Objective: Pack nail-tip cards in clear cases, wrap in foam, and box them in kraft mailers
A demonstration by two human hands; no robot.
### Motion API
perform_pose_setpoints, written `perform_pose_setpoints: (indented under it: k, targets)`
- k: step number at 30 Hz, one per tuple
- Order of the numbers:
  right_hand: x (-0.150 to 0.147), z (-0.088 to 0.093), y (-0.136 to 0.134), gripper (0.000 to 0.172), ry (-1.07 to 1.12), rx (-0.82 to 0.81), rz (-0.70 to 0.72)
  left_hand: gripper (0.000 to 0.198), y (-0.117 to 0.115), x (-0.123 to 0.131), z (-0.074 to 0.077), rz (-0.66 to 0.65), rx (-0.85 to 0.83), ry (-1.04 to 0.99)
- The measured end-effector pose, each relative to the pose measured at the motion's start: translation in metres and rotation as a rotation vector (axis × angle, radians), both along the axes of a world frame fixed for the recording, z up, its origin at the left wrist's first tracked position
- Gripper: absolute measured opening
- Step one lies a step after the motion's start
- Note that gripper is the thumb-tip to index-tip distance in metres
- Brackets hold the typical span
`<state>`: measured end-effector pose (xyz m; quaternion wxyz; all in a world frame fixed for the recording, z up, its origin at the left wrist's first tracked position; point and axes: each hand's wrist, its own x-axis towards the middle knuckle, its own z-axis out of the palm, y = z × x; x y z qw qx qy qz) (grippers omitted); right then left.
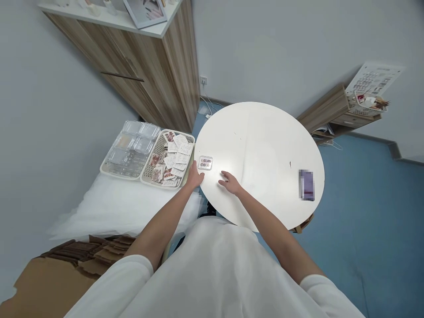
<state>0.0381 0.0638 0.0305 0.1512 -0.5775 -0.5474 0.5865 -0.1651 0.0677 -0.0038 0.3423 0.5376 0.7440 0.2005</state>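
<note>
A small clear plastic case (pixel 205 163) with dark reddish ovals inside lies flat near the left edge of the round white table (pixel 265 132). Just left of and below the case is my left hand (pixel 194 177), at the table's rim, its thumb apart from the fingers and nothing visibly held. Whether its fingertips touch the case I cannot tell. My right hand (pixel 231 183) hovers over or rests on the tabletop to the right of the case, fingers spread, holding nothing.
Left of the table, one white basket (pixel 143 176) holds printed cards and another tray (pixel 107 170) holds stacked clear cases. A pixelated purple item (pixel 306 185) lies at the table's right. Cardboard (pixel 49 282) is stacked lower left; a wooden cabinet (pixel 159 79) stands behind.
</note>
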Motion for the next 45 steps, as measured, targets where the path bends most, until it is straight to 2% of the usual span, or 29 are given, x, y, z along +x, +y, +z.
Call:
perform_pose_setpoints:
  k: [7,11,14,18,21,28,32,37,45]
  targets:
    - [-0.033,0.006,0.02,0.078,0.122,-0.118,-0.025,0.072,0.001,0.0,-0.01,-0.024,-0.01,-0.06]
    - [-0.042,0.005,0.018,0.074,0.213,-0.119,0.004,0.072,-0.004,0.005,-0.011,-0.041,0.01,-0.087]
    - [-0.035,0.001,0.011,0.071,0.236,-0.104,-0.089,0.069,-0.01,0.015,-0.008,-0.062,0.032,-0.103]
    - [-0.009,-0.007,-0.005,0.07,0.244,-0.061,-0.28,0.068,-0.017,0.042,-0.003,-0.135,0.082,-0.156]
    - [0.019,-0.008,-0.021,0.063,0.227,-0.003,-0.389,0.068,-0.022,0.069,0.004,-0.194,0.098,-0.195]
    - [0.099,-0.007,-0.068,0.044,0.133,0.091,-0.51,0.057,-0.04,0.131,0.013,-0.412,0.086,-0.297]
    - [0.145,-0.012,-0.089,0.041,0.08,0.137,-0.489,0.056,-0.059,0.169,0.012,-0.483,0.056,-0.28]
    - [0.188,-0.023,-0.1,0.04,0.044,0.149,-0.398,0.055,-0.077,0.207,0.015,-0.479,0.03,-0.222]
    - [0.213,-0.042,-0.103,0.043,0.096,0.143,-0.228,0.053,-0.101,0.235,0.021,-0.347,-0.031,-0.123]
